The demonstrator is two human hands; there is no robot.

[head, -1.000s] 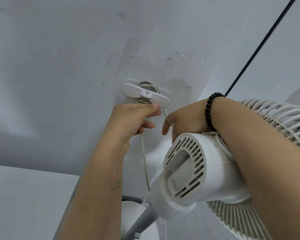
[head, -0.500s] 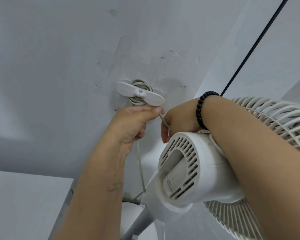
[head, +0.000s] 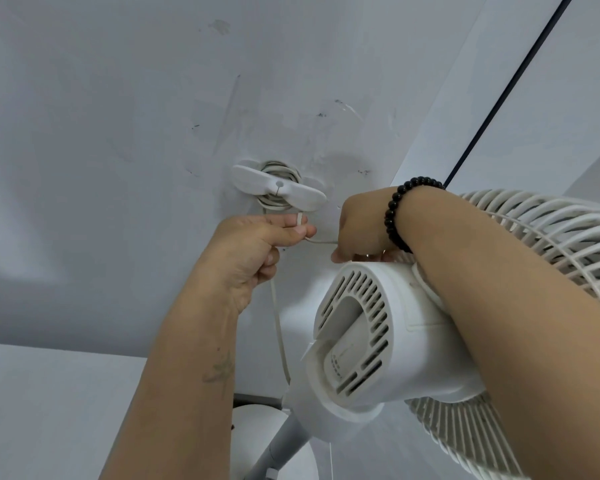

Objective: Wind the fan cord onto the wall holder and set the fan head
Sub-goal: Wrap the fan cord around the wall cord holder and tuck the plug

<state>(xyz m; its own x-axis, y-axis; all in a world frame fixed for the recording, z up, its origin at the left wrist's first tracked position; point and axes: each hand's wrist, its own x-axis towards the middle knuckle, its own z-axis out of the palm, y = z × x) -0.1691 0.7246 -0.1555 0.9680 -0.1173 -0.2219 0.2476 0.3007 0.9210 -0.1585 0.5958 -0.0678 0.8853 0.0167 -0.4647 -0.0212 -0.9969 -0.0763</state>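
Head view, both hands raised to the wall (head: pixel 118 116).

Wall holder (head: pixel 278 190): white, two wings, fixed to the wall above the hands. Several turns of the white fan cord (head: pixel 280 341) are wound behind the wings, coils visible above and below the centre.

Left hand (head: pixel 253 247): just under the holder, fingers closed on the cord. A short bit of cord stands up between the fingers beside the index fingertip. From this hand one run of cord drops straight down the wall toward the fan base (head: pixel 274 441); another short run crosses to the right hand.

Right hand (head: pixel 359 230): right of the holder, knuckles toward the camera, fingertips curled down at the cord's end just above the motor housing (head: pixel 388 330). It looks pinched on the cord, but the fingertips are partly hidden behind the housing, so grip not certain. Black bead bracelet (head: pixel 400 211) on this wrist.

Fan head: white housing with slotted rear vents, rear facing the camera, below the right hand and under the right forearm, which lies across its top. Fan grille (head: pixel 551 247) extends to the right and below. Grey pole (head: pixel 278 448) runs down from the housing at bottom centre.

Thin dark line (head: pixel 506 95) runs diagonally along the wall, upper right.
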